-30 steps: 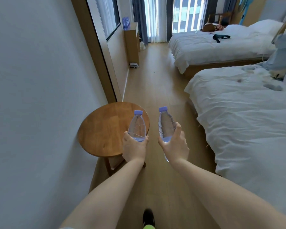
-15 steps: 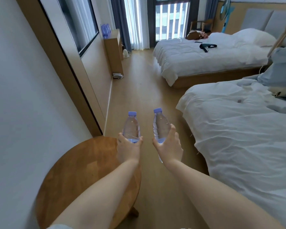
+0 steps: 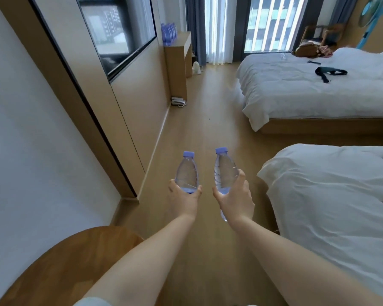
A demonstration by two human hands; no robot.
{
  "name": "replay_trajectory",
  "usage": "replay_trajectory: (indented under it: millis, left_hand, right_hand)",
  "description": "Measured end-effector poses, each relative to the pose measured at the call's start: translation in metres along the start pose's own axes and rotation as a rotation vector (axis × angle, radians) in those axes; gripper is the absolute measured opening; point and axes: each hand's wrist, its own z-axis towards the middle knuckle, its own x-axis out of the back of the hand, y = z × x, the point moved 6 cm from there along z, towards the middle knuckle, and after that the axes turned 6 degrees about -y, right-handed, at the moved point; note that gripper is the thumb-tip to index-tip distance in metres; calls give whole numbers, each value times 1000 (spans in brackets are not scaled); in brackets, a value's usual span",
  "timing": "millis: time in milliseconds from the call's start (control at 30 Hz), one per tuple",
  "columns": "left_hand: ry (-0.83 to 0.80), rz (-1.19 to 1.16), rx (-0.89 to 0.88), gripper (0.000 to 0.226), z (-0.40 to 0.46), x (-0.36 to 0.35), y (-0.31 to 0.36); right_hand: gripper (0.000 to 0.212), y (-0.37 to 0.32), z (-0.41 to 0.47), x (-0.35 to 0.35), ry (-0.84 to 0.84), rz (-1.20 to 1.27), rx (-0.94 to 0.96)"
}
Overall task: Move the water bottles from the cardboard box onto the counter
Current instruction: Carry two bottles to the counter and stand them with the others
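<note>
Two held water bottles (image 3: 186, 173) (image 3: 224, 171), two beds (image 3: 314, 87) (image 3: 332, 195), one round table (image 3: 60, 268).

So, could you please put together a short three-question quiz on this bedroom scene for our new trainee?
1. True or false: each hand holds one water bottle, the left hand and the right hand alike.
2. Multiple choice: where do more bottles already stand? A) on the near bed B) on the counter against the left wall C) on the round table
3. Fill in: the caps on the left bottle and the right bottle are coloured ____.

Key: 1 true; 2 B; 3 blue (a pale, purplish blue).
</note>
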Motion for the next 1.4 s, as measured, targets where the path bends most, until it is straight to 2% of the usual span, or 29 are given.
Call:
replay_trajectory:
  millis: [267, 467, 700, 967, 1400]
  left_hand:
    - [104, 49, 46, 88, 138, -44, 63]
    - [58, -28, 0, 89, 296, -93, 116]
    - [37, 98, -30, 84, 454, -113, 197]
    - [77, 121, -39, 86, 617, -160, 270]
    - [157, 85, -21, 82, 889, -254, 454]
  right_hand:
    - [87, -26, 173, -24, -38, -4, 20]
    - [89, -59, 328, -78, -44, -22, 36]
    - [86, -102, 484, -111, -20, -11, -35]
    - [85, -129, 668, -150, -15, 4, -38]
    - [81, -191, 1009, -178, 4, 5, -4]
